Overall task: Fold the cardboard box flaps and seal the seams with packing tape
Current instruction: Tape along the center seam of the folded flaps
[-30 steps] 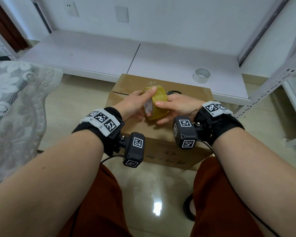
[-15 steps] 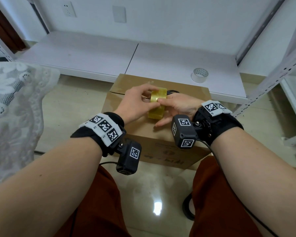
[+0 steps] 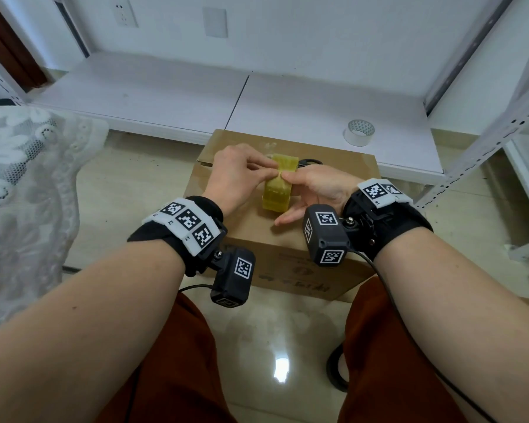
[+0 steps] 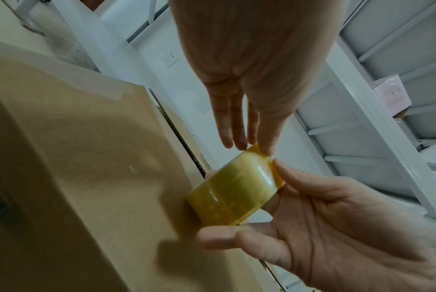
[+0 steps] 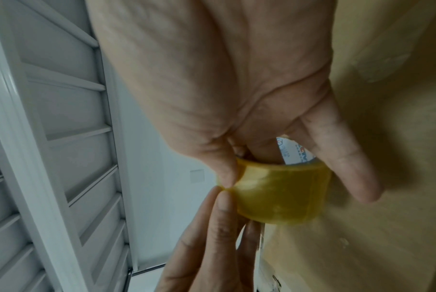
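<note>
Both hands' fingers (image 3: 268,166) pinch the tape roll (image 3: 280,186) above the cardboard box (image 3: 342,166).

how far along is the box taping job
Done: the cardboard box flaps are folded down. In hand: the right hand grips the yellow tape roll while the left hand picks at its free end. Left: the centre seam looks untaped.
</note>
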Demonstrator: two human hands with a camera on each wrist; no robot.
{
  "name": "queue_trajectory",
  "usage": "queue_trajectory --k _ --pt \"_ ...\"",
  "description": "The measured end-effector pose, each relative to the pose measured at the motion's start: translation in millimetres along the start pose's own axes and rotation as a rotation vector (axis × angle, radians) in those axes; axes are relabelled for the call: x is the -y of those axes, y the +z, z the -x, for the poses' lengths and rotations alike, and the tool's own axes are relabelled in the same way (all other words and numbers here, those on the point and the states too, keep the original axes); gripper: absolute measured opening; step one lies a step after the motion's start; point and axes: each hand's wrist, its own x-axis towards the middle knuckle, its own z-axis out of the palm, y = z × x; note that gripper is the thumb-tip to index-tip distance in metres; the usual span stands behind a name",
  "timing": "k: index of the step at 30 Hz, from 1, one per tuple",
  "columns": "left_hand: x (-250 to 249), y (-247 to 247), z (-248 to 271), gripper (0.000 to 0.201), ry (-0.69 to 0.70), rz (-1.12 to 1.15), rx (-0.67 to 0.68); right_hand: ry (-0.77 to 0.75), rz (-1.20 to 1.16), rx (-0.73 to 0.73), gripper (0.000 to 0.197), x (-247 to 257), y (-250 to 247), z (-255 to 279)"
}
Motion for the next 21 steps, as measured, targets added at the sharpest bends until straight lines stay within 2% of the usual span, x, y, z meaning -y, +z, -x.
queue_trajectory --k 5,8,13,19,21 --pt "0.8 0.8 0.5 0.006 -0.039 0.015 -0.005 0.023 0.03 0.008 0.038 -1.0 1.1 1.4" --pt "-0.5 1.6 0.4 0.008 -0.035 0.013 -0.009 0.028 0.043 0.01 0.04 -0.4 1.6 1.5" --pt "-0.1 -4.1 -1.6 0.012 -0.103 0.127 0.105 0.033 0.053 0.009 0.042 -1.0 -0.6 0.5" --pt "1.5 -5.1 -3.7 0.003 -0.104 0.098 0.063 0.046 0.124 0.013 0.046 -1.5 1.2 -4.3" --pt "1.4 -3.0 -2.9 0.005 -0.078 0.054 0.051 0.034 0.145 0.005 0.047 -0.7 1.0 -5.3"
